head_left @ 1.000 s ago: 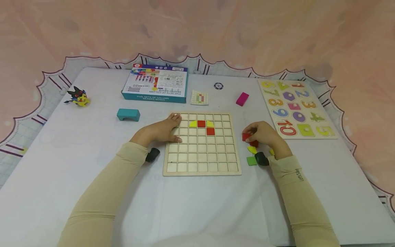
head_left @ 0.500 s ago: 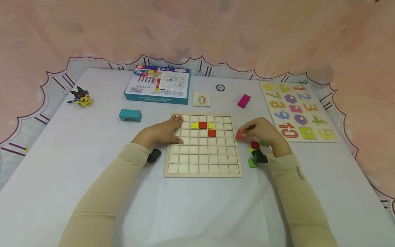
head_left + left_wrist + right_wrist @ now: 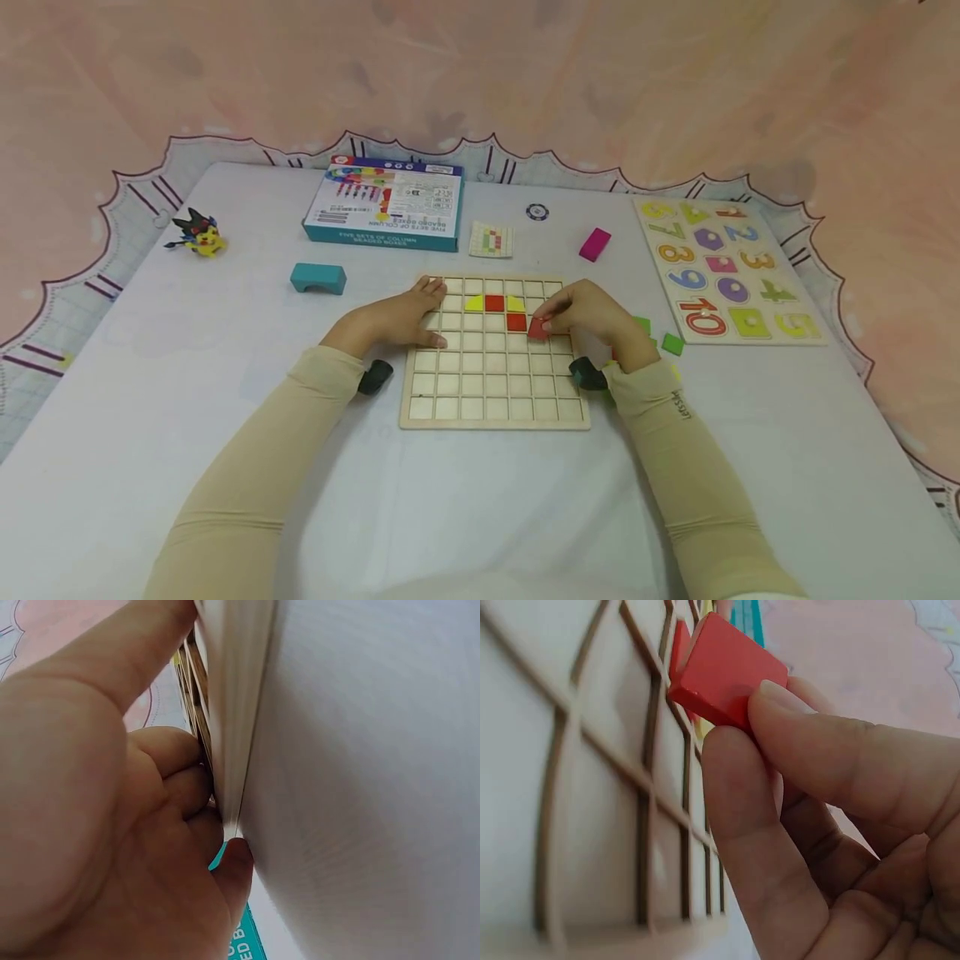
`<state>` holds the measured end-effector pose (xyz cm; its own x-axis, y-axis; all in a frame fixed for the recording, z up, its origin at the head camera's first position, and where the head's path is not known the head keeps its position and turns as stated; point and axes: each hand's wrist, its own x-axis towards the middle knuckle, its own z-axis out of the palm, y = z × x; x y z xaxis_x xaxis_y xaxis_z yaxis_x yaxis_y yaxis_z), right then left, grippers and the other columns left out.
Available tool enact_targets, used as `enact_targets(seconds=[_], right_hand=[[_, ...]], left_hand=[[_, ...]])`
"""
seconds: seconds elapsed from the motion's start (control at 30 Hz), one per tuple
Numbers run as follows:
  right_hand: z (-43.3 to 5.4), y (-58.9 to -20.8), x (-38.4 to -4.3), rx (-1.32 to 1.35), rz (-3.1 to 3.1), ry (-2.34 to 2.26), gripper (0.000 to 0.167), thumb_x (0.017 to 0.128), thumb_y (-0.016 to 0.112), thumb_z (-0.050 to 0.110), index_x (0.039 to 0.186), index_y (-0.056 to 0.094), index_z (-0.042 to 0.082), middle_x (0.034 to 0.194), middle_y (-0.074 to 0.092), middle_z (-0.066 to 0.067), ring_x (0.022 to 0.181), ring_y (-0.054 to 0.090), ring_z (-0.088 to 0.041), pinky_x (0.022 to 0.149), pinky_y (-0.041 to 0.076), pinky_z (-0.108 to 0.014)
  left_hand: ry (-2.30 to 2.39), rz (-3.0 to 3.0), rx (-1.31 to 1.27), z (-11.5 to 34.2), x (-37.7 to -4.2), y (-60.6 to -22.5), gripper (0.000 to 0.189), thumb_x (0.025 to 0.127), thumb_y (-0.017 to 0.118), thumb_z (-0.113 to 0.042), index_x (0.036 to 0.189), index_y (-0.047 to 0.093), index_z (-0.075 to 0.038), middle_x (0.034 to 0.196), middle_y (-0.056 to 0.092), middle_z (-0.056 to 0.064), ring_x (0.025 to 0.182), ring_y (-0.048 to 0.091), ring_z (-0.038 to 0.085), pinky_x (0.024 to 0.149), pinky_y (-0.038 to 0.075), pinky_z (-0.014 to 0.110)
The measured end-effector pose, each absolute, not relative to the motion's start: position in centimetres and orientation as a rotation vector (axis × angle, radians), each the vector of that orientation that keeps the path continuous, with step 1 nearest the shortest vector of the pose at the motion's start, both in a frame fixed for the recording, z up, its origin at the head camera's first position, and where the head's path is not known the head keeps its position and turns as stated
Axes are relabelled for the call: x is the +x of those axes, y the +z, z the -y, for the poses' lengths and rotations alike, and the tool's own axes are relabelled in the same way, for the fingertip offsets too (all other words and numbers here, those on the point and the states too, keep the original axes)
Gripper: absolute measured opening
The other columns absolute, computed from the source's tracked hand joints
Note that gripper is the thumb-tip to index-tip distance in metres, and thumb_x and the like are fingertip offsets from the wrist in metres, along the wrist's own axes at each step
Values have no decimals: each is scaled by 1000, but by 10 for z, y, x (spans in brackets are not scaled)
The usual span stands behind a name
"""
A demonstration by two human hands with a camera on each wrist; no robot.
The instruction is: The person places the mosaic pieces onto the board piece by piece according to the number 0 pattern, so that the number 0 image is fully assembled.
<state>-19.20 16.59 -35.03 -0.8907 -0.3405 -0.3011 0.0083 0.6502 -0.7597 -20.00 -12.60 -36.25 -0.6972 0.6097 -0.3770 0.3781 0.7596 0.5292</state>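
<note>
A wooden grid board point(image 3: 483, 385) lies in the middle of the table. Two red squares, one of them the lower red tile point(image 3: 516, 322), and two yellow corner-rounded tiles, such as the left yellow tile point(image 3: 475, 303), sit in its upper cells. My left hand point(image 3: 401, 319) rests on the board's left edge, fingers spread; in the left wrist view the thumb and fingers lie along that edge. Between thumb and fingers my right hand point(image 3: 592, 317) pinches a red square tile point(image 3: 731, 671), held tilted close over the board, just right of the lower red tile.
Loose tiles, including a green tile point(image 3: 672, 343), lie right of the board, partly behind the right wrist. Behind the board are a patterned card point(image 3: 491, 240), a cardboard box point(image 3: 381, 204), a teal block point(image 3: 318, 278) and a magenta block point(image 3: 595, 244). A number puzzle point(image 3: 750, 333) lies at right.
My right hand has picked the red tile from the loose pieces and carried it left over the board. My left hand stays on the board's edge.
</note>
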Motion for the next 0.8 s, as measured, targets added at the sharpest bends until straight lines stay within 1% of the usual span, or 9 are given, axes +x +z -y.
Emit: enact_targets(seconds=[0.1,0.2,0.37,0.5,0.73,0.8], right_hand=[[-156,-354,-191,-278,-2429,-1126,21,78,67,0,99,71,-1,105,68,-12,104,51,-20,96,39,-35],[-147,-358,-191,-292,-2415,-1104,19,79,67,1,98,71,-1,102,68,-11,101,52,-20,93,41,-35],[-141,-361,-191,-302,-2439,-1031,16,80,66,2,94,73,2,100,69,-9,93,50,-18,87,42,-32],[-139,-362,-191,-301,-2454,-998,16,80,66,2,94,73,4,101,69,-8,92,49,-17,86,41,-32],[-133,-358,-188,-336,-2501,-913,16,81,65,3,95,73,4,101,69,-8,95,53,-19,93,43,-37],[-131,-357,-187,-343,-2511,-891,16,81,65,3,96,73,4,98,70,-9,93,54,-19,91,44,-36]], left_hand=[[527,-2426,727,125,-201,-364,96,85,63,-41,146,3,2,154,-6,16,141,-13,30,115,-1,43],[505,-2439,726,125,-202,-367,92,86,62,-36,146,3,2,154,-6,16,141,-13,31,115,0,44],[509,-2436,739,124,-202,-368,93,86,62,-38,146,3,2,154,-6,17,141,-13,32,115,0,46],[504,-2435,741,124,-203,-368,94,85,63,-38,146,2,1,154,-6,16,141,-14,30,115,0,45],[510,-2432,723,124,-204,-368,94,85,63,-37,146,2,1,154,-7,15,141,-14,30,115,0,45],[507,-2431,722,124,-204,-368,94,85,63,-36,146,2,1,154,-7,15,141,-14,30,115,0,45]])
